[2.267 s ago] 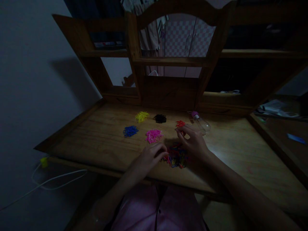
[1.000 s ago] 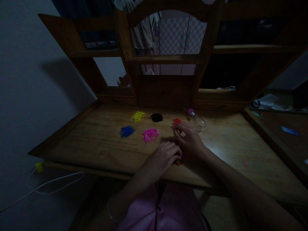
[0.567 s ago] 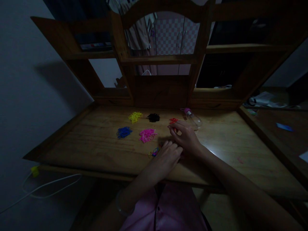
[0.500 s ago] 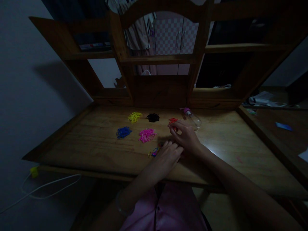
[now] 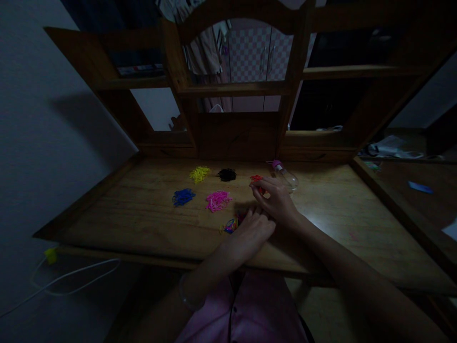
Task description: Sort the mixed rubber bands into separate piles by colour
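Left fingers [image 5: 259, 217] have moved over the multicoloured pile [image 5: 231, 225].

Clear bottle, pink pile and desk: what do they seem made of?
Clear bottle: smooth glass or plastic, I cannot tell which; its body is see-through.
Pink pile: probably rubber or plastic; thin, bright, evenly coloured pieces, too small to judge the finish.
Desk: apparently wood, probably varnished; streaky grain and a soft glare toward the right.
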Available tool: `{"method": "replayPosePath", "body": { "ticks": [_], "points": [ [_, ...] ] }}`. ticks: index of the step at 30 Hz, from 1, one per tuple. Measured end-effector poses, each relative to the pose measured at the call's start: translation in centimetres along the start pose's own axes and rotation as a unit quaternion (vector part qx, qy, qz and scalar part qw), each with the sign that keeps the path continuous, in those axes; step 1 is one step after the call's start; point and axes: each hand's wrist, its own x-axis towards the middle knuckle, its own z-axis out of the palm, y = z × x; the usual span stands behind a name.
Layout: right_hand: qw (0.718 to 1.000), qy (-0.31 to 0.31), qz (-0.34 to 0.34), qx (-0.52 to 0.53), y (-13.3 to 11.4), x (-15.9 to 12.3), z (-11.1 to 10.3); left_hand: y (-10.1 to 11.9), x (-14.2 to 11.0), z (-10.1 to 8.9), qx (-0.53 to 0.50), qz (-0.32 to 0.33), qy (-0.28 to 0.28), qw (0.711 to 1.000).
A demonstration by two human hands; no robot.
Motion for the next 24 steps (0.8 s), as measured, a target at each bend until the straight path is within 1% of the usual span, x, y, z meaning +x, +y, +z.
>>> {"method": "replayPosePath", "body": {
  "ticks": [2, 4, 6, 8, 9, 10, 12, 15, 17, 19, 20, 22, 24],
  "points": [
    [1.0, 0.009, 0.014, 0.02, -0.3, 0.1, -0.2, -0.1, -0.1, 0.1, 0.019, 0.006, 0.01, 1.0],
    [0.998, 0.024, 0.042, 0.045, -0.5, 0.3, -0.5, -0.3, -0.3, 0.0, 0.012, -0.003, 0.028, 1.0],
    [0.993, 0.046, 0.08, 0.072, -0.5, 0.6, -0.9, -0.5, -0.6, -0.4, -0.043, -0.027, 0.06, 0.997],
    [0.985, 0.056, 0.116, 0.114, -0.5, 0.8, -1.2, -1.0, -1.1, -1.0, -0.14, -0.075, 0.116, 0.98],
    [0.98, 0.051, 0.129, 0.144, -0.4, 0.9, -1.3, -1.4, -1.3, -1.3, -0.197, -0.105, 0.15, 0.963],
    [0.973, 0.035, 0.14, 0.18, -0.4, 1.0, -1.4, -1.8, -1.5, -1.6, -0.257, -0.138, 0.183, 0.939],
    [0.955, -0.021, 0.151, 0.253, -0.5, 1.1, -1.3, -2.8, -2.0, -1.9, -0.371, -0.199, 0.238, 0.875],
    [0.921, -0.119, 0.152, 0.338, -1.1, 0.9, -0.9, -4.3, -2.6, -2.0, -0.505, -0.239, 0.278, 0.781],
    [0.896, -0.161, 0.161, 0.382, -1.5, 0.6, -0.5, -4.9, -2.9, -2.0, -0.556, -0.249, 0.292, 0.737],
    [0.875, -0.179, 0.175, 0.415, -1.7, 0.4, -0.1, -5.0, -3.2, -1.9, -0.591, -0.258, 0.297, 0.704],
    [0.869, -0.183, 0.178, 0.424, -1.8, 0.3, 0.0, -5.0, -3.3, -1.9, -0.604, -0.262, 0.296, 0.692],
    [0.869, -0.188, 0.177, 0.421, -1.7, 0.1, 0.1, -4.9, -3.5, -1.7, -0.622, -0.262, 0.29, 0.679],
    [0.875, -0.198, 0.17, 0.408, -1.5, 0.1, 0.1, -4.9, -3.7, -1.5, -0.629, -0.258, 0.292, 0.673]
  ]
}}
